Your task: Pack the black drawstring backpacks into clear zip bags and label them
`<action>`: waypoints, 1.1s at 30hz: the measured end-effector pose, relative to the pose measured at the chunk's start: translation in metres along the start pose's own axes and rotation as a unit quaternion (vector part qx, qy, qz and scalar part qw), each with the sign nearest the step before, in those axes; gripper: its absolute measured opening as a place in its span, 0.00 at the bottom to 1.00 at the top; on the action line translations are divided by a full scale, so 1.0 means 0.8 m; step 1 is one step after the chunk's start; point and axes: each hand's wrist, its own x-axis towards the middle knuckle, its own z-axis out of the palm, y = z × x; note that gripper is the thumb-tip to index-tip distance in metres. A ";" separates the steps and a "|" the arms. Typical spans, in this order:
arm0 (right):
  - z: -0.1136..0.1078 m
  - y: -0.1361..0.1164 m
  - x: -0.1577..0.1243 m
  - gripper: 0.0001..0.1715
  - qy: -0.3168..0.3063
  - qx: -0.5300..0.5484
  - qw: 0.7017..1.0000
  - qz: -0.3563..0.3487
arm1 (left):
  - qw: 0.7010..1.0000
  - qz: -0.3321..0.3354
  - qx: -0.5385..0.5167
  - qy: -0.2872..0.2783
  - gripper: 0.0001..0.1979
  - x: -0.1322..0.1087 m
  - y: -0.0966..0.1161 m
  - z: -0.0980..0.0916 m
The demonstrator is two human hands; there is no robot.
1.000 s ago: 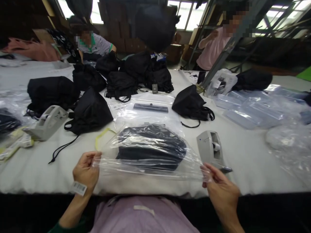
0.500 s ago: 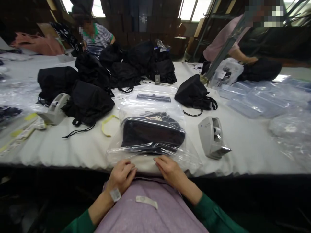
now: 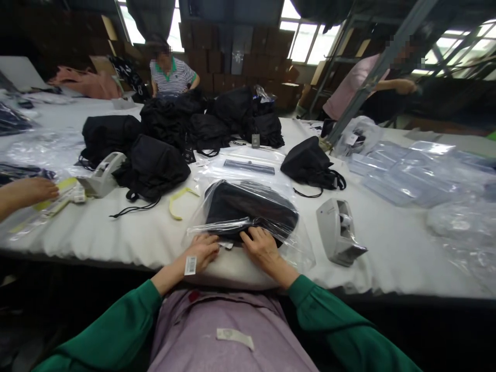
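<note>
A black bag (image 3: 251,204) lies inside a clear plastic bag (image 3: 306,248) at the table's front edge, in the middle of the head view. My left hand (image 3: 204,251) is closed at the plastic's near left edge, with a barcode sticker (image 3: 190,265) on its wrist. To its right, my right hand (image 3: 260,249) has its fingers bent over the open edge of the plastic, against the black bag's near side. Its fingertips are partly hidden. A small white label (image 3: 227,245) pokes out between my hands.
Black drawstring bags (image 3: 158,165) are heaped across the table, one (image 3: 310,163) apart at right. Grey tape dispensers (image 3: 336,232) stand on both sides. Clear plastic sheets (image 3: 411,165) cover the right. Another person's hand (image 3: 29,195) reaches in from the left; two people work behind.
Both hands have moved forward onto the near edge of the bags, and the black bag's near side has been lifted and bunched. Another person's hand has appeared at the left.
</note>
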 end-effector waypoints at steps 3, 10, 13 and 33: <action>-0.006 0.001 0.009 0.10 0.016 0.002 1.000 0.018 | 0.999 0.012 -0.035 -0.030 0.09 0.008 -0.001 -0.020; 0.023 -0.040 -0.014 0.07 0.014 0.040 0.999 -0.012 | 0.993 -0.015 -0.105 -0.051 0.12 0.023 0.001 -0.041; 0.041 -0.041 -0.007 0.08 0.014 0.067 0.998 0.004 | 0.992 -0.018 -0.110 -0.064 0.12 0.030 0.003 -0.048; 0.026 0.032 0.015 0.13 -0.071 0.232 0.970 0.015 | 0.979 0.055 -0.003 -0.194 0.04 0.001 0.005 -0.012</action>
